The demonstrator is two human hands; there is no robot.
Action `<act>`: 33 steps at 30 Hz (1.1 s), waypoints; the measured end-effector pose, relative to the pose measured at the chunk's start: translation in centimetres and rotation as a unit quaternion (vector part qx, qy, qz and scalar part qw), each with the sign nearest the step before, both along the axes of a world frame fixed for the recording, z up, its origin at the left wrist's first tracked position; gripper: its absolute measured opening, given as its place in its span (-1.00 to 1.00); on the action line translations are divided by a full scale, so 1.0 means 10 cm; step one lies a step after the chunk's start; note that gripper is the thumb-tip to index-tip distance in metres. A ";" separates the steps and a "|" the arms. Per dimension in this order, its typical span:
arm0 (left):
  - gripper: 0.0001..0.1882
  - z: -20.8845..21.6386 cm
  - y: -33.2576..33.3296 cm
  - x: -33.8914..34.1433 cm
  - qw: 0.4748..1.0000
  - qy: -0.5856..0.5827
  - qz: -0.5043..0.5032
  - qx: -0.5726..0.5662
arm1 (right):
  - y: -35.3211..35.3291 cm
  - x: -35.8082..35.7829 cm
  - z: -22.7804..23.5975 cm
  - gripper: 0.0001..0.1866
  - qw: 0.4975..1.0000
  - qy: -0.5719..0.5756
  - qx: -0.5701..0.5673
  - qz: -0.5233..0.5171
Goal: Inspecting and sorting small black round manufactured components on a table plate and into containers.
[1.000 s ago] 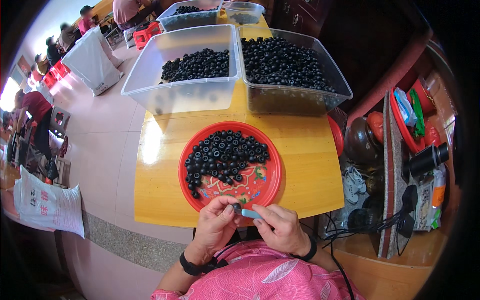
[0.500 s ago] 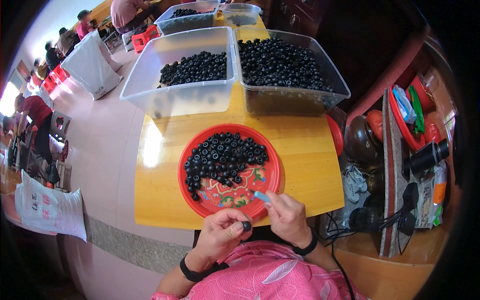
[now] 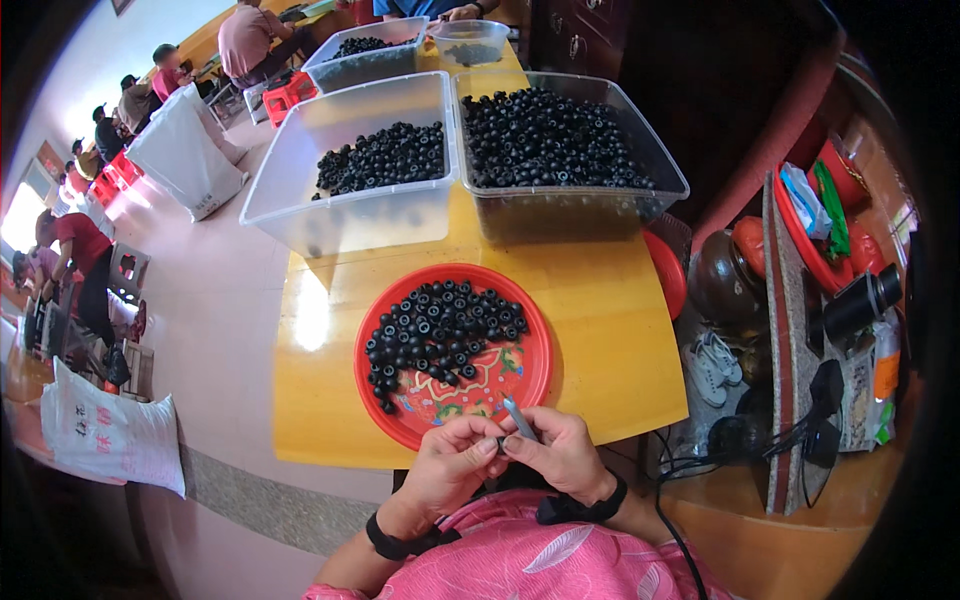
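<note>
Indoors, we see a white sack (image 3: 115, 430) on the floor at far left. A clear bin (image 3: 350, 222) of black beads (image 3: 385, 155) stands on the tabletop (image 3: 620, 350); nearer us lies a red plate (image 3: 541, 365) bearing more. At its near edge, our left hand (image 3: 455, 460) has its grip pinched closed on one dark bead (image 3: 501, 445); our right hand (image 3: 560, 458), touching close by, curls its grip round a slim gray-blue tool (image 3: 520, 420). A fuller bin (image 3: 560, 215) stands farther right.
</note>
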State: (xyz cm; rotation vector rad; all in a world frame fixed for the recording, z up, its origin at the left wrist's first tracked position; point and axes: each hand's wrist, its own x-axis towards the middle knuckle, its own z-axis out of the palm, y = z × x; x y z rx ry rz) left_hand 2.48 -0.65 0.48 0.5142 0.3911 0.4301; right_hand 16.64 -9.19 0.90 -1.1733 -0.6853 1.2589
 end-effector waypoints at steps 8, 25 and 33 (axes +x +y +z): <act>-0.85 0.46 1.16 0.23 0.982 -0.098 -0.004 0.162 | -0.15 0.22 -0.11 -0.84 0.992 -0.035 -0.046 -0.114; -0.68 -0.16 0.62 0.31 0.447 0.357 0.033 0.819 | -0.20 0.44 -0.38 -0.83 0.976 -0.138 -0.087 -0.142; -0.70 -0.09 0.44 0.26 0.597 0.290 0.093 0.742 | -0.20 0.41 -0.34 -0.83 0.974 -0.155 -0.085 -0.141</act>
